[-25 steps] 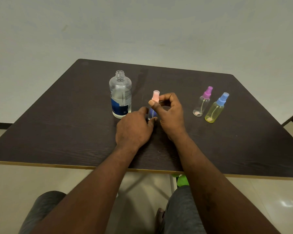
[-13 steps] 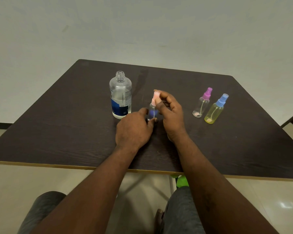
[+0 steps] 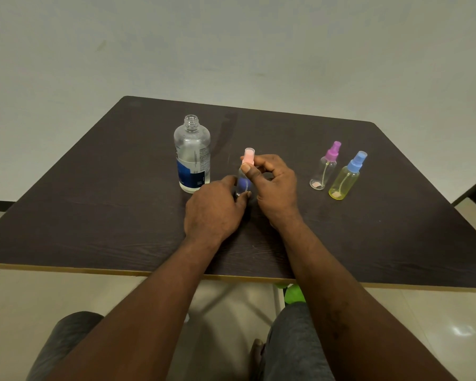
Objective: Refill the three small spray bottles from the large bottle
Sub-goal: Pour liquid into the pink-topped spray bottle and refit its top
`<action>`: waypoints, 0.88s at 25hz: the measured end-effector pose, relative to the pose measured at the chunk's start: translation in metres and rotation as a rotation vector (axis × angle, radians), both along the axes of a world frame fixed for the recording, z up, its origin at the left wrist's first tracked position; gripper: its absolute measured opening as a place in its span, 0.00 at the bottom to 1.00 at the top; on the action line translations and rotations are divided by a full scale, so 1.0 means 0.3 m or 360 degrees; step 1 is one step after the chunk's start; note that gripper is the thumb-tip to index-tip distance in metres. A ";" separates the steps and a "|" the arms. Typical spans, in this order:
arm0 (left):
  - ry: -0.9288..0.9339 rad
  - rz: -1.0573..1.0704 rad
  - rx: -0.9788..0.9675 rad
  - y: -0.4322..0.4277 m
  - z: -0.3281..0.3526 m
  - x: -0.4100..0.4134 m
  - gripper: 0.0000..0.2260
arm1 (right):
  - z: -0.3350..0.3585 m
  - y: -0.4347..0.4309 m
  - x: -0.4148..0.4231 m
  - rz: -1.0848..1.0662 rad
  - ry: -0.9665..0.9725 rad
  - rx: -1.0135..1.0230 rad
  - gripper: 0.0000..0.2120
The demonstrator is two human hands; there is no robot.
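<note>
Head view looked down on a dark wood-grain table (image 3: 94, 202) where the person worked with both hands near its middle. The left hand (image 3: 213, 207) curled its fingers round the lower body of the pink-topped spray bottle (image 3: 243, 185), which stood upright on the tabletop between the two hands. The right hand (image 3: 275, 188) pinched the pink spray top (image 3: 249, 156) between thumb and curled fingers, right at the bottle's neck; whether the top was fully seated could not be told. The large bottle (image 3: 192, 158) stood upright just to the left of the held one, near the left hand's fingertips but apart from them, its neck uncapped and a blue label on its lower half. Well off to the right stood the other two small bottles, both upright with tops on: the purple-topped spray bottle (image 3: 324, 169), clear-bodied, and, just beside it and nearer the person, the blue-topped spray bottle (image 3: 345, 182) with a yellow-tinted body. Both forearms reached over the table's near edge.
</note>
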State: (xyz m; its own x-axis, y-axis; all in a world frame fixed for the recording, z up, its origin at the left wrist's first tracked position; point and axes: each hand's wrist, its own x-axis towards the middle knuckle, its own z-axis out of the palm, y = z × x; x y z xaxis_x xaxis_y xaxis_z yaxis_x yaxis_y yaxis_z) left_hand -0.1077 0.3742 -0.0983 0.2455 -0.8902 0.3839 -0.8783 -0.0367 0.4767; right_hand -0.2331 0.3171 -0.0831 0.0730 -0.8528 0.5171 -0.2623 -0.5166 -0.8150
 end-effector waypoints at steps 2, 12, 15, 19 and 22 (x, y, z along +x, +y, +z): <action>0.0003 -0.0005 0.0020 -0.001 0.003 0.001 0.15 | -0.003 -0.001 0.004 -0.0058 -0.0013 -0.0036 0.07; 0.0540 -0.0045 -0.0039 0.061 0.040 0.023 0.12 | -0.019 0.045 -0.005 -0.0051 0.0219 -0.0034 0.14; 0.0855 0.0225 -0.0399 0.136 0.031 0.081 0.07 | -0.030 0.057 -0.030 -0.0059 0.0295 0.0042 0.19; 0.0924 0.0481 -0.0501 0.156 0.026 0.204 0.18 | -0.029 0.045 -0.017 -0.0043 0.0476 0.0113 0.20; 0.0836 0.0336 -0.0243 0.082 0.029 0.240 0.43 | -0.026 0.026 0.009 -0.0087 0.0526 0.0130 0.19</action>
State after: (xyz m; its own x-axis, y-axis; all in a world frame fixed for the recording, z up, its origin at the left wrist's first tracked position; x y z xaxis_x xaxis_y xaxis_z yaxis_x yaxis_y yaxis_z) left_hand -0.0357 0.3989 -0.0895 0.6033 -0.7456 0.2830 -0.5043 -0.0818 0.8597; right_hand -0.2305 0.3248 -0.0908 0.1786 -0.8978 0.4027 -0.5447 -0.4310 -0.7194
